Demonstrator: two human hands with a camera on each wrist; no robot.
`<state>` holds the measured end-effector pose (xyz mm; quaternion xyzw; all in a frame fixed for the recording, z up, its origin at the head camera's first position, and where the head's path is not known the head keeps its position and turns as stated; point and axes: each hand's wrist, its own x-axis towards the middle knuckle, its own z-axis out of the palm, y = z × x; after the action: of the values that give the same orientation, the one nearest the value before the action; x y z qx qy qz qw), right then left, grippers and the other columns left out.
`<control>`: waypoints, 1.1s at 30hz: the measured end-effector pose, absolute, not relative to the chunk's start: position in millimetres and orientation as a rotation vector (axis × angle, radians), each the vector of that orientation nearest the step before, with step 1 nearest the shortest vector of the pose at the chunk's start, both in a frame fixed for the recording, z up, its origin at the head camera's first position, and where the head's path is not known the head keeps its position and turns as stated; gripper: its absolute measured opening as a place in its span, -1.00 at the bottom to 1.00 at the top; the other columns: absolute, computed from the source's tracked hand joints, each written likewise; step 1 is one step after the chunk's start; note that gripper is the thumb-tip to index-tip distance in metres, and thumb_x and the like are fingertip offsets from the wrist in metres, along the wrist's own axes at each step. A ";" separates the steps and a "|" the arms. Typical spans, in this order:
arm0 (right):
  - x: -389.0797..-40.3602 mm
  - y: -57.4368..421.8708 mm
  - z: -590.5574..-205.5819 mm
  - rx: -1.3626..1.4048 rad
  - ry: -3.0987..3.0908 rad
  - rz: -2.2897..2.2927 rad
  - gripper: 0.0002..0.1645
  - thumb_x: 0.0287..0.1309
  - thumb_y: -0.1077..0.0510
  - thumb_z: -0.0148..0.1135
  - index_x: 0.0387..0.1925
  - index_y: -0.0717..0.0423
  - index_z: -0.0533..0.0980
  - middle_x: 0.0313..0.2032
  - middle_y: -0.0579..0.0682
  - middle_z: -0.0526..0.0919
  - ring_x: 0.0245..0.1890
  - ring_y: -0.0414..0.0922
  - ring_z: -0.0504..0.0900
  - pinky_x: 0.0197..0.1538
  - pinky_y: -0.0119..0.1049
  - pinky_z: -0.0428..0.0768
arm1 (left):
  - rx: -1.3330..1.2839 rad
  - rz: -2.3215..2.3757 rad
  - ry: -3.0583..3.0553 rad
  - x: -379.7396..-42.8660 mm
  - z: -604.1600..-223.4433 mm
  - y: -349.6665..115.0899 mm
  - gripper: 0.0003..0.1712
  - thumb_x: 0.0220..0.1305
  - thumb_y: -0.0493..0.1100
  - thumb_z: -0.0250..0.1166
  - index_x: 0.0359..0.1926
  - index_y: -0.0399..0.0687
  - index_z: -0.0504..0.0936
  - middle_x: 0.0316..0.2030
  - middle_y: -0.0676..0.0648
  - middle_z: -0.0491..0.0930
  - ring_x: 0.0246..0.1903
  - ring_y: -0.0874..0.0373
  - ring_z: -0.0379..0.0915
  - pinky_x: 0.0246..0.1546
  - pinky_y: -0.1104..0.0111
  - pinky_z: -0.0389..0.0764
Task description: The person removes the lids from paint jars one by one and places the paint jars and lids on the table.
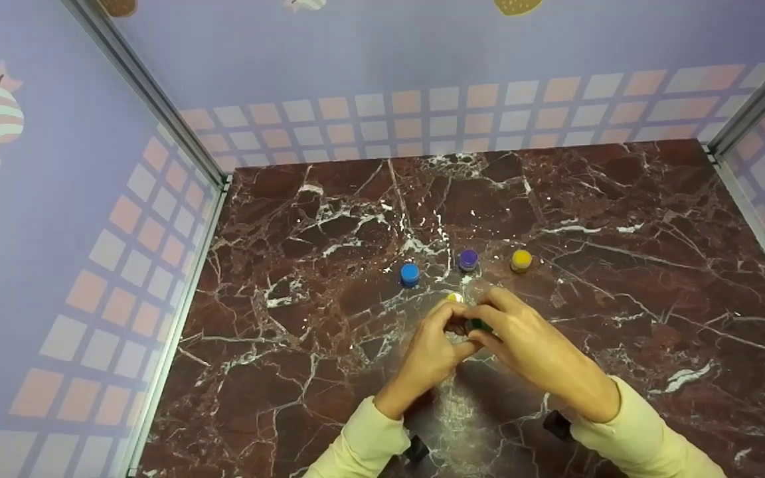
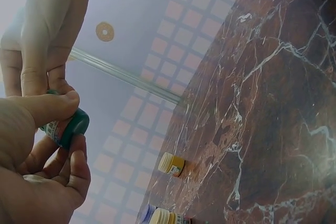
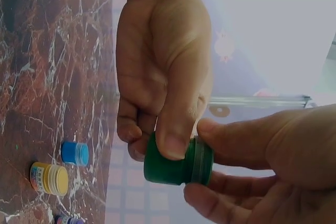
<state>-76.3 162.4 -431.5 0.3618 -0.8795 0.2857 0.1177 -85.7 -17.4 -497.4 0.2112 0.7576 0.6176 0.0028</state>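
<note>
A small green paint jar (image 3: 163, 166) is held up between both hands, and only a sliver of its green shows in the head view. My left hand (image 1: 430, 348) grips the jar's body, its thumb lying along the side. On the lid end, the thumb and fingers of my right hand (image 1: 528, 338) pinch the rim. Just beyond the hands stands a yellow jar (image 1: 454, 298), partly hidden by the left fingers. A blue jar (image 1: 410, 274), a purple jar (image 1: 468, 259) and another yellow jar (image 1: 521, 260) stand farther back, upright.
The jars stand on a dark red marbled tabletop (image 1: 329, 398) with white veins. Patterned lilac panels (image 1: 369, 60) close off the back and sides, joined by metal corner strips (image 1: 176, 126). Black devices (image 1: 416, 450) sit at both wrists.
</note>
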 end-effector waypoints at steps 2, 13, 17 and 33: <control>-78.0 164.1 -431.8 1.099 -2.561 0.831 -0.53 0.06 0.40 0.52 0.06 0.27 0.66 -0.14 0.02 0.54 -0.24 -0.18 0.50 -0.23 -0.31 0.63 | 0.669 1.923 2.382 -86.6 -496.9 -18.4 -0.65 0.11 -0.36 0.54 -0.08 -0.24 0.64 -0.09 -0.11 0.63 -0.18 0.23 0.57 -0.08 0.37 0.68; -83.1 171.8 -431.6 1.267 -2.527 0.841 -0.70 0.17 0.38 0.44 -0.04 0.21 0.67 -0.05 -0.02 0.56 -0.09 -0.15 0.52 -0.13 -0.32 0.64 | 0.661 1.801 2.402 -88.9 -494.3 -24.0 -0.59 0.13 -0.25 0.58 0.00 -0.20 0.69 -0.11 0.00 0.63 -0.13 0.22 0.58 -0.01 0.39 0.65; -83.9 173.4 -432.4 1.298 -2.525 0.836 -0.69 0.16 0.37 0.44 -0.04 0.22 0.67 -0.04 -0.01 0.56 -0.06 -0.13 0.54 -0.08 -0.31 0.66 | 0.659 1.796 2.381 -89.5 -495.9 -24.6 -0.60 0.13 -0.26 0.57 0.00 -0.20 0.69 -0.12 -0.01 0.63 -0.14 0.24 0.56 -0.01 0.38 0.65; -83.3 175.4 -432.7 1.378 -2.487 0.792 -0.65 0.05 0.41 0.48 -0.09 0.16 0.67 -0.03 -0.01 0.60 -0.02 -0.09 0.55 -0.01 -0.24 0.67 | 0.693 1.775 2.253 -92.1 -499.0 -30.0 -0.59 0.15 -0.35 0.50 0.05 -0.23 0.69 0.02 -0.06 0.65 -0.07 0.25 0.53 0.03 0.31 0.64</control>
<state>-83.3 175.4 -432.7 0.4647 -0.8388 0.2672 0.0951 -92.1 -30.0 -499.0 0.2337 0.7601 0.5988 0.0956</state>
